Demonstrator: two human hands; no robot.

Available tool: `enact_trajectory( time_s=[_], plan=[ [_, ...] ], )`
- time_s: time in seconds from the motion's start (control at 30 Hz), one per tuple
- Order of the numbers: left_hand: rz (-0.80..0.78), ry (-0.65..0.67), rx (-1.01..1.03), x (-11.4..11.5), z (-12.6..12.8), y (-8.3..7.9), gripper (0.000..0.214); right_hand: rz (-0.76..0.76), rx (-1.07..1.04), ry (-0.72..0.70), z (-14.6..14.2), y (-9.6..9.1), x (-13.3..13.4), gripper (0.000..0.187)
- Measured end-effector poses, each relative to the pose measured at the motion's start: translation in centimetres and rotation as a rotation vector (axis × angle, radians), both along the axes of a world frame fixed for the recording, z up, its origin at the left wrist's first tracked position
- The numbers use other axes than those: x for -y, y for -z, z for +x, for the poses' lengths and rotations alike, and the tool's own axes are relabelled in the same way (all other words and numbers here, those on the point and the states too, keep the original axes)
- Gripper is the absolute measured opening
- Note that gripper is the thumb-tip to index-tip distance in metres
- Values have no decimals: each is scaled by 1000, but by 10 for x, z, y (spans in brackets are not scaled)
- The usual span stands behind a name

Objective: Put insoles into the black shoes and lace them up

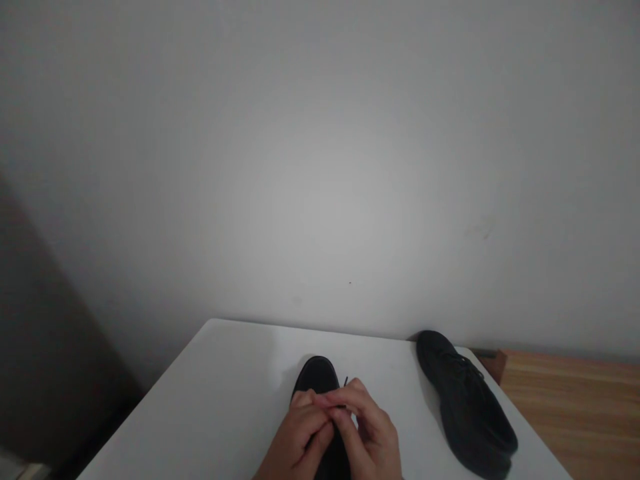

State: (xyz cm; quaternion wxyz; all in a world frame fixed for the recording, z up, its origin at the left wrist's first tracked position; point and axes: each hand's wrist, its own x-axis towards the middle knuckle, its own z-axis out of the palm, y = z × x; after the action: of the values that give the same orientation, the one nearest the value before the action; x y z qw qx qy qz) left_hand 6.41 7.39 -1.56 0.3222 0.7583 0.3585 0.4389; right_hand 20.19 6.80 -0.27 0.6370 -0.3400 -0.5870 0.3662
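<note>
Alongside, lace-up shoe [463, 413] at four o'clock; at six, right hand [373, 430] pinches shoelace [346, 381], left hand [300, 437] (grip indeterminate) masks cut-off black shoe [316, 373].

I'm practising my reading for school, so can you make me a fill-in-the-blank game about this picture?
1. The left hand and right hand meet over one shoe, which is coloured ____.
2. The other shoe lies to the ____ of both hands.
3. The table under the shoes is coloured ____.
4. Altogether, the number of shoes in view is ____.

Missing words: black; right; white; two.
</note>
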Motion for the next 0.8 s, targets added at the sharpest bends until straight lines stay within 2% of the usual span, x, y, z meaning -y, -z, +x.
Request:
enact_trajectory(
  time_s=[0.1,0.2,0.27,0.4,0.5,0.67,0.8],
  plan=[
    [85,82,-56,-2,2,7,44,65,48,50,1,4,0,20],
    [132,81,-68,-3,5,23,52,76,79,102,1,8,2,20],
    [138,72,-73,-1,5,27,50,84,117,127,2,9,3,20],
    [111,57,-70,7,0,14,33,121,181,60,6,12,4,23],
    [92,9,-51,12,-4,5,27,111,138,47,5,15,4,23],
    [66,-43,14,12,-4,10,38,-39,72,130,-1,17,6,25],
    [-37,-49,75,11,-3,12,46,-8,44,93,-1,15,8,20]
  ],
)
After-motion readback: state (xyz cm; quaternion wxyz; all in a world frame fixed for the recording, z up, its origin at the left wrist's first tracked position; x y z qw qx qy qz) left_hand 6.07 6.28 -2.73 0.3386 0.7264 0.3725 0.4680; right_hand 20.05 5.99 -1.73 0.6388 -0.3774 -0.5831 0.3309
